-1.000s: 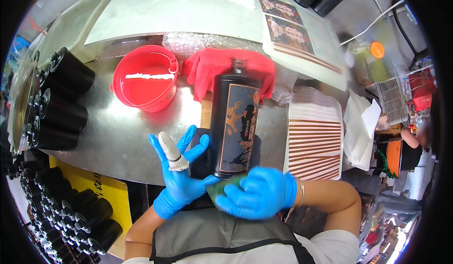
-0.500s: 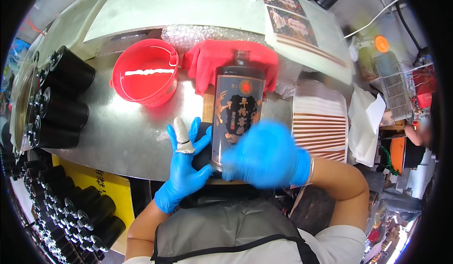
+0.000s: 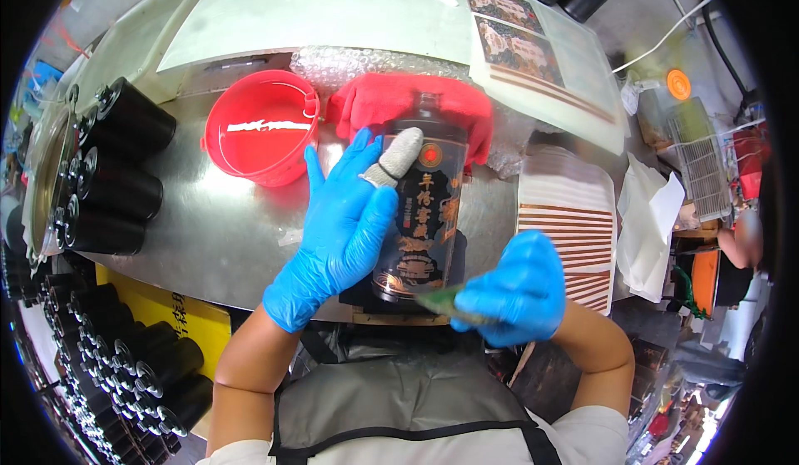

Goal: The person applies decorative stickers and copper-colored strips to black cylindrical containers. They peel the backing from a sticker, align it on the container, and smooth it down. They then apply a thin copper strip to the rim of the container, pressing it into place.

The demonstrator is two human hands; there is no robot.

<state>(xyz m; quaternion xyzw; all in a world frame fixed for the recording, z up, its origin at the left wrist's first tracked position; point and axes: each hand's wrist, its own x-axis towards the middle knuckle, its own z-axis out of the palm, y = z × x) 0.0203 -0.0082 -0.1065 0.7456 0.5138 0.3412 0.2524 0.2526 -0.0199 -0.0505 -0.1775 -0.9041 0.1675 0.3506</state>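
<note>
A black bottle with a gold and orange label lies on the steel table, its neck pointing away onto a red cloth. My left hand, in a blue glove with a white wrap on one finger, lies flat along the bottle's left side with fingers spread. My right hand, also in a blue glove, is closed on a small green piece at the bottle's near end.
A red bowl stands left of the cloth. Black cylinders lie stacked at the left, more below the table edge. A pile of striped labels and white paper sit right. Bubble wrap lies behind.
My left hand slid up from the bottle's near end to lie along its side. My right hand came off the label and drew back to the near end with the green piece.
</note>
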